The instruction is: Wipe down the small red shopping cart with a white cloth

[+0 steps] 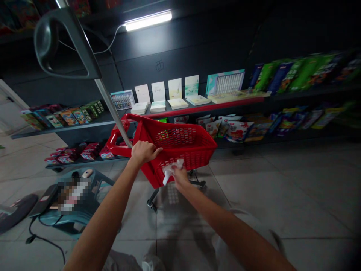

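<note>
A small red shopping cart [201, 152] with perforated sides stands on wheels in front of me. My left hand [144, 151] is closed over the upper rim near its handle end, the thumb pointing right. Against the near side wall, my right hand [180, 175] presses a crumpled white cloth or tissue [170, 170]; which of the two I cannot tell. The fingers of that hand are partly hidden by the white material. Behind my left hand, a metal pole [108, 99] with a dark grey loop handle [67, 45] rises up and to the left.
Shelves behind the cart carry notebooks [177, 103], boxed marker sets [227, 82], snack bags [238, 130] and small boxes [75, 117]. A teal plastic stool [98, 188] at the left holds a dark device and a cable. A lamp tube [148, 20] glows above.
</note>
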`<state>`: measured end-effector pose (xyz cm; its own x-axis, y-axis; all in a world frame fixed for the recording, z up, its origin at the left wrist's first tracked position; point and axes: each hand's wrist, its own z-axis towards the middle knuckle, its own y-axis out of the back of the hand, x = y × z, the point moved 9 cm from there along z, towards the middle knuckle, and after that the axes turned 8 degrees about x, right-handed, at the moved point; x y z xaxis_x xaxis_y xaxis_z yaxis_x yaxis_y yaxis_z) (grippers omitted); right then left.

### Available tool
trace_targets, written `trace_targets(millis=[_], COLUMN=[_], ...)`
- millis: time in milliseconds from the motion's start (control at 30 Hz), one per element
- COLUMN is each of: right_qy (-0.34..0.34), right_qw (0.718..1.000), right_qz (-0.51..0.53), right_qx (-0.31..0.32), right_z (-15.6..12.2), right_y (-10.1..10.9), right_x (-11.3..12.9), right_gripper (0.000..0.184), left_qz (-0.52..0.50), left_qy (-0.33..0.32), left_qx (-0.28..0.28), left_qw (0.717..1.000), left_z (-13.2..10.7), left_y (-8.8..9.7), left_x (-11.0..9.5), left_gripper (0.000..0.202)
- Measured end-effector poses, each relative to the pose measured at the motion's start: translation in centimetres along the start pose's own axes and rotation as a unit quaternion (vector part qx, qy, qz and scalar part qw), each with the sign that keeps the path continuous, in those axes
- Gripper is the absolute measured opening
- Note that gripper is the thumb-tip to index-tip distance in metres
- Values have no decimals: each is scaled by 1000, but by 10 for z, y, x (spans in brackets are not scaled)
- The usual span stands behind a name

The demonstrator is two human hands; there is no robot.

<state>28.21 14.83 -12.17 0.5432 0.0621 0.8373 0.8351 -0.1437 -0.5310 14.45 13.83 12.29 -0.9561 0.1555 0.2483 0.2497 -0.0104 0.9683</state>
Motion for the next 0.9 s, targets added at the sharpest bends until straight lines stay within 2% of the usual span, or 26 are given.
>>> trace_targets(millis=[67,167,267,333,400,467,567,667,767,833,900], right_qy=[44,179,277,315,338,344,335,300,253,239,233], right_qw=[994,965,896,835,777,725,671,649,641,624,602], right_qz=[-57,-153,-325,-441,-529,-597,-658,-691,-713,-730,-747], right_qx=[-79,-117,-124,-95,-41,11,70,107,130,146,161], right_z=[10,16,15,16,17,16,12,8,3,-3,-10], right_y=[31,62,79,79,73,65,55,51,49,44,37], right_x=[55,145,212,235,242,240,230,219,205,195,187], right_gripper=[38,47,48,46,48,50,41,26,25,27,28], left_qz=[-5,-17,-20,-24,-27,-25,-13,-19,-66,-115,-165], left_qy=[-2,-7,-8,-10,-15,-23,-24,0,16,23,58], left_qx=[-2,-4,2,1,-1,-5,-26,-78,-158,-238,-326], left_qw=[1000,1000,1000,1000,1000,999,999,997,985,964,929], left_z=[-1,-1,0,1,1,0,-2,-4,-12,-22,-36], left_y=[0,-1,-4,-5,-6,-8,-10,-11,-13,-14,-15], left_x=[3,6,9,11,15,20,33,54,68,71,71], left_gripper=[79,78,76,75,76,75,73,71,64,53,39])
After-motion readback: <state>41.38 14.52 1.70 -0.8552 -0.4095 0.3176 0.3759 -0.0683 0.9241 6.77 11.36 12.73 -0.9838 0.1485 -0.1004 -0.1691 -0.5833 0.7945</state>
